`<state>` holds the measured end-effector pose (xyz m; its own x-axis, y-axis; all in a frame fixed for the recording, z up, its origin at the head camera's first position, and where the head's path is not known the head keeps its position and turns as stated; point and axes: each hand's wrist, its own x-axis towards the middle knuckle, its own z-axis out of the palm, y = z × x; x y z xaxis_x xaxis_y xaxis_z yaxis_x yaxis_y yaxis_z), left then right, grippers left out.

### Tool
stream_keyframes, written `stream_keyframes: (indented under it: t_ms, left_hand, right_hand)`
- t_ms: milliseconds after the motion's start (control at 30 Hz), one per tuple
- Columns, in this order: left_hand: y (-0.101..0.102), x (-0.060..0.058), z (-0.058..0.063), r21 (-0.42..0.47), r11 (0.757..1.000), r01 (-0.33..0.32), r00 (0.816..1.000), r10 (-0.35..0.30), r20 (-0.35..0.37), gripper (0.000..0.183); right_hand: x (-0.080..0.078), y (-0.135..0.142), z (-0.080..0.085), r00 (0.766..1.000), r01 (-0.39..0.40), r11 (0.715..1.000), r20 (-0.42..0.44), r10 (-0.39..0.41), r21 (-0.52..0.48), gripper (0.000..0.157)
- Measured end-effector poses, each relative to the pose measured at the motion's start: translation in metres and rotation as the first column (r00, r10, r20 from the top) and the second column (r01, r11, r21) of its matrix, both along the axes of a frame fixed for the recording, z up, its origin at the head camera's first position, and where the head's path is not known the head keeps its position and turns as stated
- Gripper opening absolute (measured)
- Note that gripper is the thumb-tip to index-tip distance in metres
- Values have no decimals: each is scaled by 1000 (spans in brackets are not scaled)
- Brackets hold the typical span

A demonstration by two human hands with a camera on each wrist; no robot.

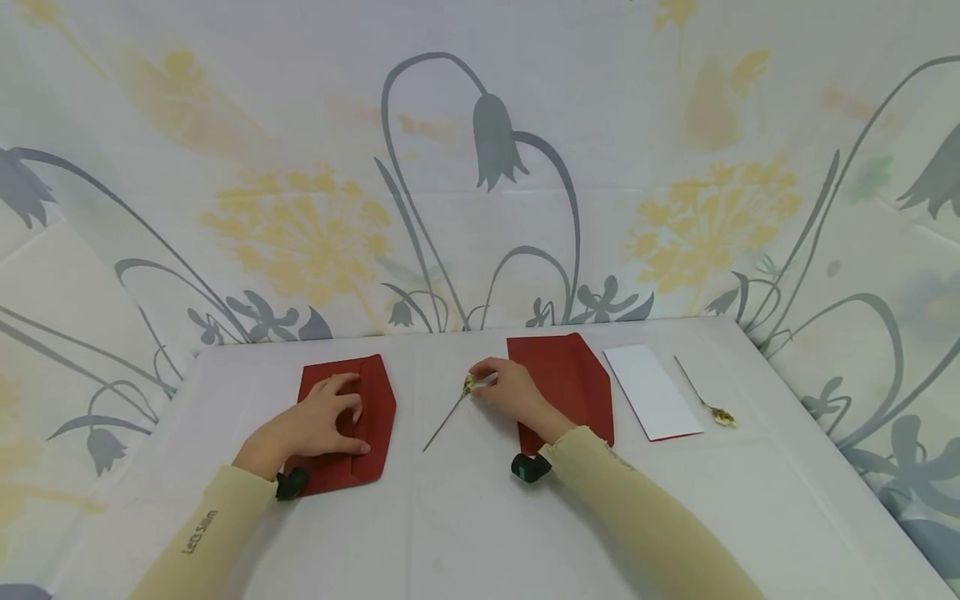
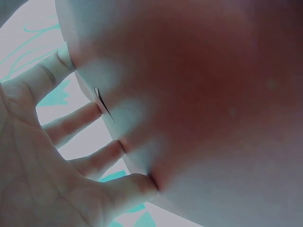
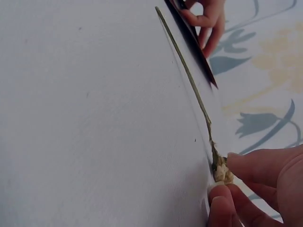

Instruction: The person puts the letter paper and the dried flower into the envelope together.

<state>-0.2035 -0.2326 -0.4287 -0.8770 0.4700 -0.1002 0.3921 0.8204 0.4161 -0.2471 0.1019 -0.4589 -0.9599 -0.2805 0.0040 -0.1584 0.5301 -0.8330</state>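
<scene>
My left hand [image 1: 322, 421] rests on the left red envelope [image 1: 381, 433], its spread fingertips touching the paper around the flap edge. In the left wrist view, the thumb and fingers [image 2: 128, 189] reach down onto the red surface, slightly apart. My right hand [image 1: 513, 392] pinches a dried flower [image 1: 450, 415] by its yellowish head, between thumb and fingers. The flower's thin stem [image 3: 187, 71] slants toward the near left, close over the white table. Beneath my right wrist lies a second red envelope [image 1: 570, 375], partly covered by the hand and forearm.
A white card [image 1: 652, 392] with a red edge lies to the right of the second envelope. Farther right is another dried flower [image 1: 722, 415], head toward me. A flower-printed cloth [image 1: 480, 208] hangs behind the white table [image 1: 465, 533].
</scene>
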Motion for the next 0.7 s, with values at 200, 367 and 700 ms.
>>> stream_keyframes:
  t_ms: [200,367,700]
  left_hand:
    - [0,0,0,4,1000,3,1000,-3,2,42]
    - [-1,-1,1,-5,1000,-1,1000,1,3,42]
    - [-2,-1,0,-3,1000,1,1000,-1,6,42]
  right_hand:
    - [1,-14,0,999,-41,999,34,42,-12,34]
    - [0,-28,1,999,-30,999,28,31,-37,34]
    - [4,-59,-6,991,123,992,-47,-122,24,26]
